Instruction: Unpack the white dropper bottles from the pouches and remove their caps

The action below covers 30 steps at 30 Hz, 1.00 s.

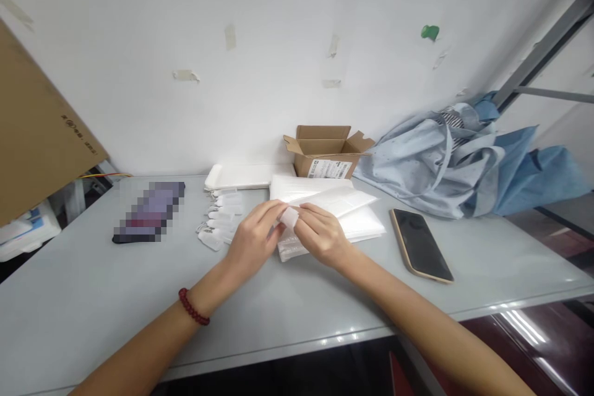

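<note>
Between my hands is a small white wrapped piece, its wrapping thin and folded like a foam or plastic sleeve. My left hand pinches it from the left, wearing a red bead bracelet on the wrist. From the right, the bent fingers of my right hand close on it too. What lies inside the wrapping is hidden. Under and behind the hands spreads a pile of white translucent sleeves. Just left of my left hand, several small white wrapped pieces lie in a column, with thin loops at their left ends.
An open cardboard box stands behind the sleeves, next to a flat white stack. A phone lies at right, a blurred-out object at left. Blue fabric bags heap at the back right of the grey table.
</note>
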{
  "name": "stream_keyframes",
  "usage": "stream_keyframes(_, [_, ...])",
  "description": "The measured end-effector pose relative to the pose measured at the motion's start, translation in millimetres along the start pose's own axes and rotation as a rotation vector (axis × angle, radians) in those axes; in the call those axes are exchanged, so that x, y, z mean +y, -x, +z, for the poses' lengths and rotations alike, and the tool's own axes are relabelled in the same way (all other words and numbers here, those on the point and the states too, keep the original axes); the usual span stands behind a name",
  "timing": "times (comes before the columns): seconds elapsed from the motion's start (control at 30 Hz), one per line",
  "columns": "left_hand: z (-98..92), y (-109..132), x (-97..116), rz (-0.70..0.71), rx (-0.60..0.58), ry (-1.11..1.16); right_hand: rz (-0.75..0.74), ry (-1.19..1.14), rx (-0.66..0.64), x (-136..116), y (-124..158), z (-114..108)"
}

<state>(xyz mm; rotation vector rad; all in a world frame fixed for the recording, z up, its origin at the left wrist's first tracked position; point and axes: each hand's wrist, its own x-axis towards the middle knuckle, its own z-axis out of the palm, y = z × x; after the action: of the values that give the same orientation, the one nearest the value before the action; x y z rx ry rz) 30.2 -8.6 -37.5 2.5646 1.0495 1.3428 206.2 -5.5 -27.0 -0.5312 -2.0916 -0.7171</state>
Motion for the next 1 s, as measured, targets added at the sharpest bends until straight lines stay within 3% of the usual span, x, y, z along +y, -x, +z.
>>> stream_keyframes(0.1, [1.8,-1,-3,0.043,0.022,-0.031,0.045,0.036,0.011,-3,1,2])
stream_keyframes(0.2, [-0.9,-5,-3,-0.025,0.054,-0.006,0.165,0.130,0.011,-3,0,2])
stream_keyframes(0.33, [-10.2,-17,-5,-0.358,0.082,0.141,0.314,0.251,-0.005,3,-1,-1])
stream_keyframes(0.47, [-15.6,-36,-13,-0.691,-0.033,0.504,0.401,0.306,-0.104,14,1,-2])
stream_keyframes(0.6, [-9.7,-54,-24,-0.920,-0.071,0.750,0.409,0.295,-0.253,27,6,1])
stream_keyframes(0.77, [4.9,-68,-46,-0.992,-0.075,0.762,0.490,0.257,-0.530,40,11,2])
stream_keyframes(0.87, [12.3,-73,-55,-1.002,-0.017,0.682,0.583,0.262,-0.699,47,12,-1])
stream_keyframes(1.0, [18.0,-75,-56,-1.021,0.031,0.549,0.669,0.298,-0.806,55,14,-3])
